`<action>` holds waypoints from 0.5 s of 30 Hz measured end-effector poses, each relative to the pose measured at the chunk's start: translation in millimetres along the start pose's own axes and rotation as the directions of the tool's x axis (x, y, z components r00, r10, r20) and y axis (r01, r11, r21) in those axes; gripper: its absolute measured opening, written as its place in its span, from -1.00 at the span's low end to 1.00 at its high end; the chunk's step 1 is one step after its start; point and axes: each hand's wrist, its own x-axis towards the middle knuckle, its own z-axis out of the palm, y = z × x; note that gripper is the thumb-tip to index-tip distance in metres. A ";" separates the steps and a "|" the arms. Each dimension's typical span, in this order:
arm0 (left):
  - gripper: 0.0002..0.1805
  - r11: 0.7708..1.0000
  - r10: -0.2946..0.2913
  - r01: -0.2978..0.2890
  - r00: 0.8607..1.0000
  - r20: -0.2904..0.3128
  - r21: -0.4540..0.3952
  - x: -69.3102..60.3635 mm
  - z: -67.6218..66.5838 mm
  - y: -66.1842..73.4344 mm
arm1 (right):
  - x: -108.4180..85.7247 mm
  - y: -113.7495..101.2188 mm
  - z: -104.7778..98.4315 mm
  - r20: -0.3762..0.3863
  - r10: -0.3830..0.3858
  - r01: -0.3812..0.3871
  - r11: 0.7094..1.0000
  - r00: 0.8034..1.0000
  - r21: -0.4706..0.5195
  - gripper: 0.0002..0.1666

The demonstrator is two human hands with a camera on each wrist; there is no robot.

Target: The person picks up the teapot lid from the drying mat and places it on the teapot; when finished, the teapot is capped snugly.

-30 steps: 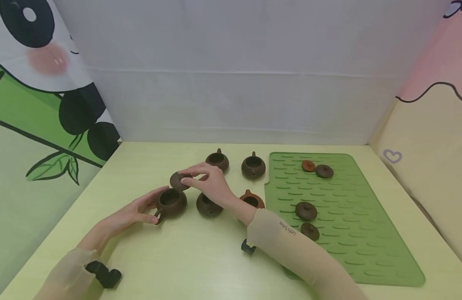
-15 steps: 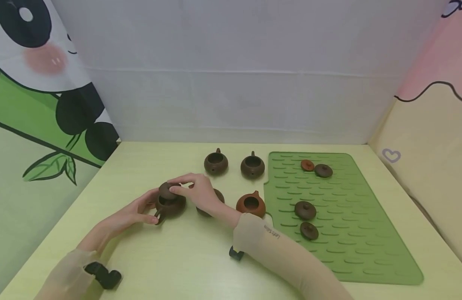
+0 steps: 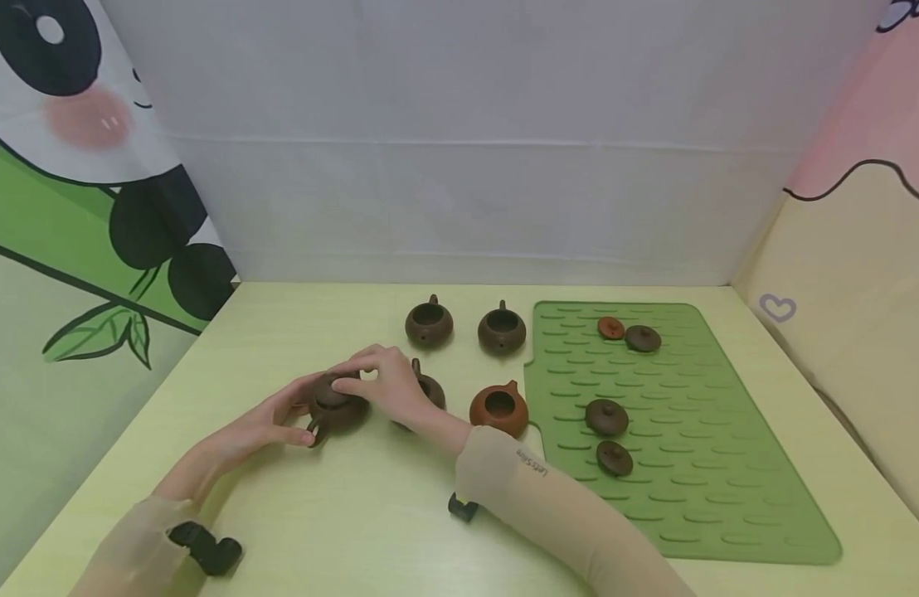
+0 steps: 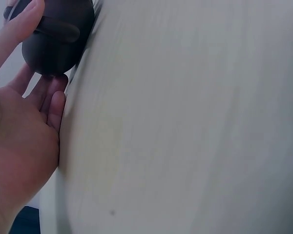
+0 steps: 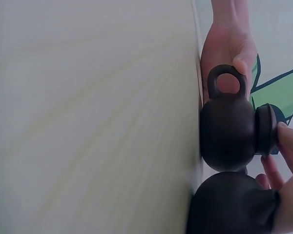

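A dark brown teapot stands on the table, its handle toward my left hand. That hand holds the pot, with the thumb at the handle and the other fingers along the pot's far side. My right hand pinches a dark teapot lid between thumb and fingers. In the right wrist view the lid is at the pot's mouth, roughly level with it; whether it is fully seated I cannot tell. Just right, partly behind my right hand, sits another dark teapot.
Two dark lidless teapots, one left and one right, stand farther back. A reddish-brown lidless teapot is beside a green mat. Several lids, including a reddish one and a dark one, lie on the mat.
My right hand has moved left and down, bringing the lid from behind the teapot onto its mouth. My left hand has stayed at the pot.
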 end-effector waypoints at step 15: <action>-0.14 0.997 0.079 -0.078 0.997 0.024 -0.025 0.1 1.4 2.2 | -2.1 -9.2 5.9 0.025 0.043 -0.037 0.977 0.999 -0.212 -0.74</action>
